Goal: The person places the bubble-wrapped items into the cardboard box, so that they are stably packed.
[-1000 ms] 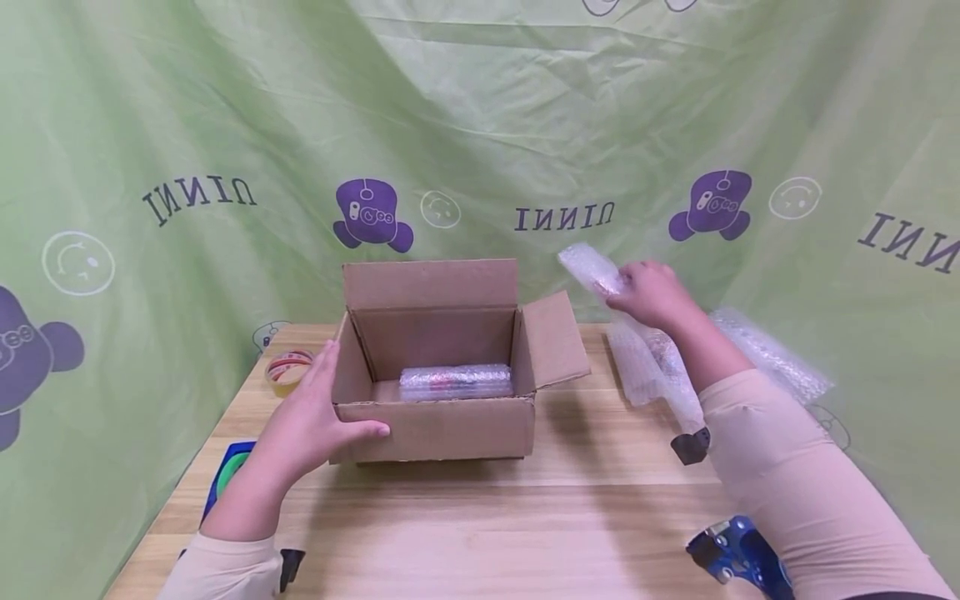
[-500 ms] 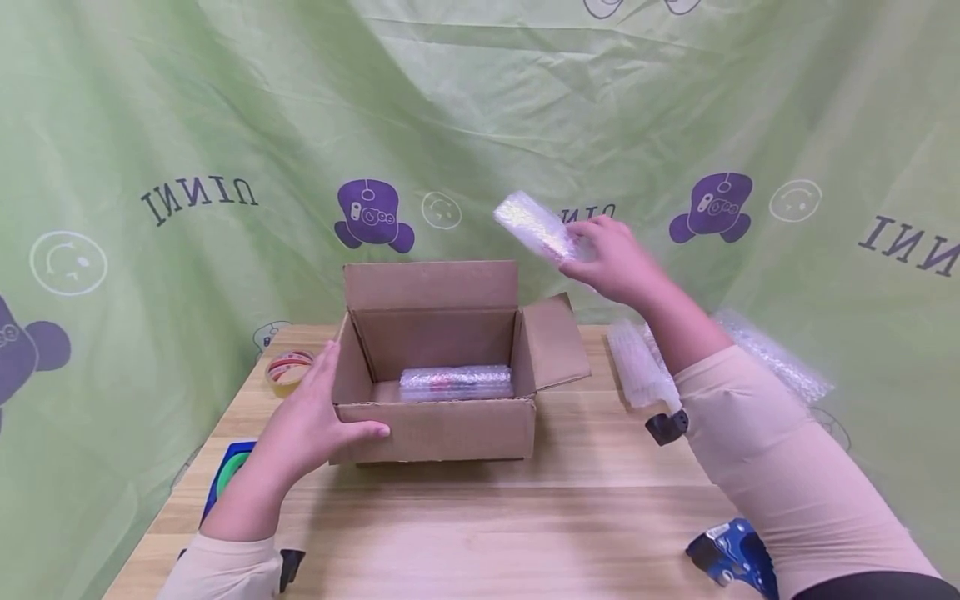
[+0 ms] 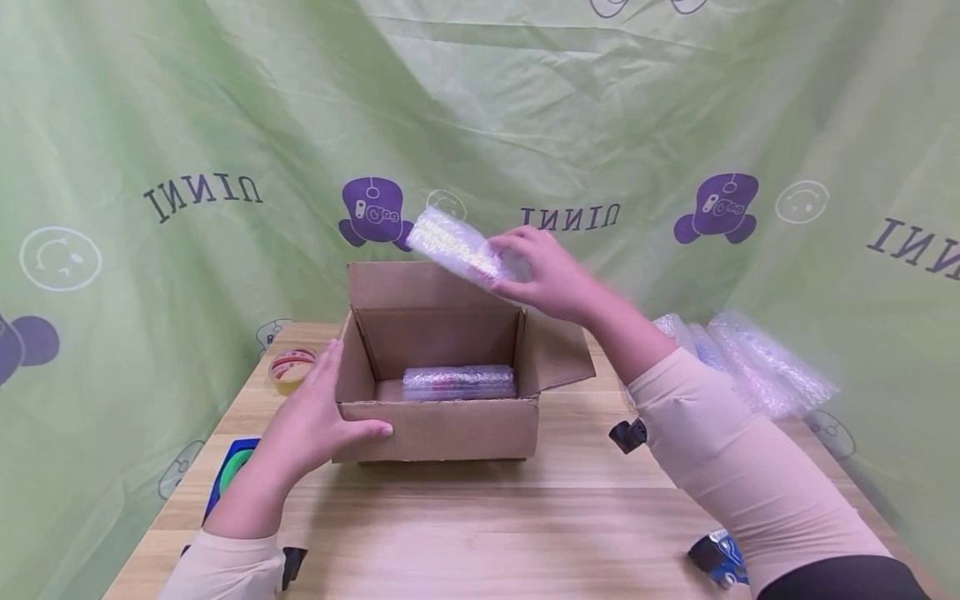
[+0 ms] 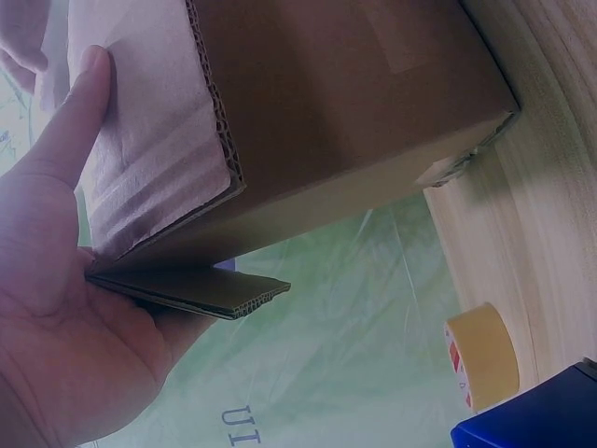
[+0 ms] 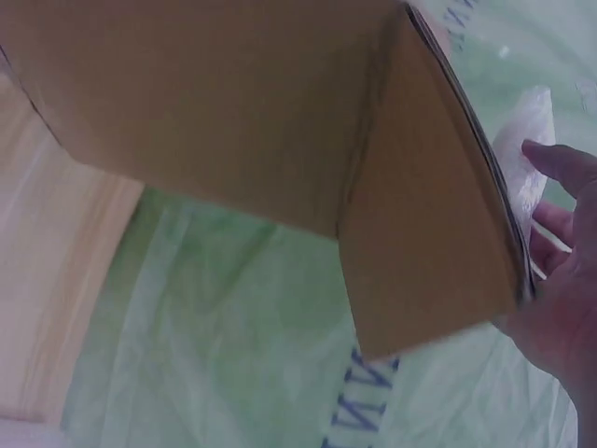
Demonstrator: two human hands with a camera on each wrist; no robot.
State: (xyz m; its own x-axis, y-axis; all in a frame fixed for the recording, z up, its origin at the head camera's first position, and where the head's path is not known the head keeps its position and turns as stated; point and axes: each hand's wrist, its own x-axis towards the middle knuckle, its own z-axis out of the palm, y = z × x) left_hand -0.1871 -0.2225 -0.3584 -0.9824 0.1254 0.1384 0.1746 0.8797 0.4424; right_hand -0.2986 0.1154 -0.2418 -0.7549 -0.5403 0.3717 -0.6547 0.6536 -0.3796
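Note:
An open cardboard box [image 3: 442,432] stands upright on the table. My left hand [image 3: 311,425] grips its near left corner, thumb on the front and fingers along the left side. In the left wrist view, that thumb lies over a folded-down flap [image 4: 159,121]. A bubble-wrapped pack [image 3: 453,243] is pinched between the thumb and fingers of my right hand [image 3: 543,279], tilted above the box's back right part. Inside the box lies another bubble-wrapped pack [image 3: 459,383] with a reddish patch. The right wrist view has the box's side flap [image 5: 429,215] partly in front of my right hand.
Several bubble-wrapped pieces [image 3: 772,371] lie at the table's right, partly behind the right sleeve. A yellow tape roll [image 3: 291,372] sits left of the box. Nearer are a blue-and-green object [image 3: 231,468] at left and a blue-and-black tool [image 3: 720,558] at right. Green cloth [image 3: 480,108] hangs behind.
My right hand has carried the bubble-wrapped pack from the right side of the table up and left to above the box. My left hand and the box have stayed in place.

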